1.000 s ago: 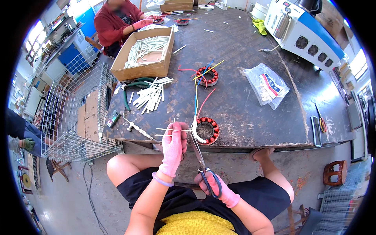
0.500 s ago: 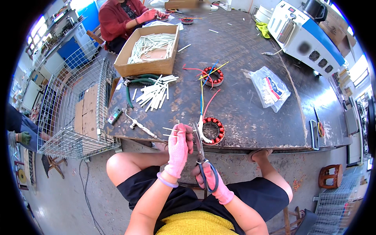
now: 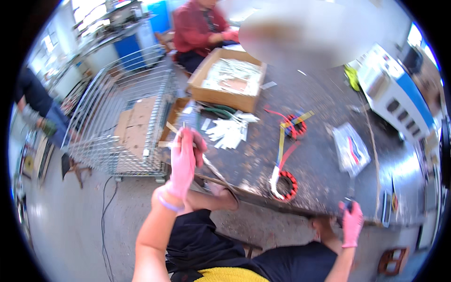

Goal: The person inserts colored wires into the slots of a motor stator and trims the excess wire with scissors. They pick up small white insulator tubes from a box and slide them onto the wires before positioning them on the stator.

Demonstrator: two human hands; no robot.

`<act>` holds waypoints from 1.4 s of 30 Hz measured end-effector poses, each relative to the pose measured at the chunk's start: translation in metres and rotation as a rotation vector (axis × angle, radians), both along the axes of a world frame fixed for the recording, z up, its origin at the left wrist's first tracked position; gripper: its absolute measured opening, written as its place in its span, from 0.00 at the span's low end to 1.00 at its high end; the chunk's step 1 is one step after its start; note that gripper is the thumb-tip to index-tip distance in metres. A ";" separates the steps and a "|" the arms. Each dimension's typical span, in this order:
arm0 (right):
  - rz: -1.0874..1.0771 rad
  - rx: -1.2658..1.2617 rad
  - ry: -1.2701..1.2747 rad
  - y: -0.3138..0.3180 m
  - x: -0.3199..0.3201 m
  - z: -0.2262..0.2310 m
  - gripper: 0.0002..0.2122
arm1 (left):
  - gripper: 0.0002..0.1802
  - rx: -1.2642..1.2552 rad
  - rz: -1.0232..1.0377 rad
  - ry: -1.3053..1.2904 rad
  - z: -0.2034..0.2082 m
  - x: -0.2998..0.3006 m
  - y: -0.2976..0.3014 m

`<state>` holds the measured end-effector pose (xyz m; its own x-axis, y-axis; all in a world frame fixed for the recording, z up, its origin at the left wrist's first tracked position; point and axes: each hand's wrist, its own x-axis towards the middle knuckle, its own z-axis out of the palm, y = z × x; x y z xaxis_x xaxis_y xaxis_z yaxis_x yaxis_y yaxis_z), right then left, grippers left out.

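A bright window (image 3: 90,11) glows upper left. Grey floor (image 3: 141,225) spans lower left. A brown stool (image 3: 392,261) stands lower right.

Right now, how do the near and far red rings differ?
The near ring lies by the front edge of the table; the far ring sits farther back. A white sleeve covers wires at the near ring; none shows on the far ring, which coloured wires cross. Both have red windings.
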<state>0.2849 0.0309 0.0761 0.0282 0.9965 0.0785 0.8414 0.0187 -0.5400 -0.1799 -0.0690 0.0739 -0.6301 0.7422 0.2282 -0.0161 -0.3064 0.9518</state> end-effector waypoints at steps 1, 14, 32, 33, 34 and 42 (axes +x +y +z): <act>-0.064 0.161 -0.115 0.023 0.038 -0.019 0.13 | 0.20 0.031 0.025 0.049 0.006 -0.031 0.011; -0.010 0.162 -0.389 0.117 0.090 -0.036 0.14 | 0.46 -0.804 0.424 0.574 -0.068 -0.295 0.134; 0.645 -0.010 0.109 -0.028 -0.198 0.020 0.11 | 0.26 0.450 -0.438 1.465 0.006 0.040 -0.033; 0.730 0.006 0.132 -0.033 -0.202 0.020 0.12 | 0.23 0.413 -0.415 1.568 0.007 0.043 -0.041; 0.834 0.086 -0.001 -0.038 -0.213 0.033 0.13 | 0.24 0.294 -0.459 1.458 0.008 0.043 -0.046; 0.697 -0.098 0.533 -0.022 -0.259 0.045 0.23 | 0.22 -0.234 -0.019 1.535 -0.018 -0.102 -0.029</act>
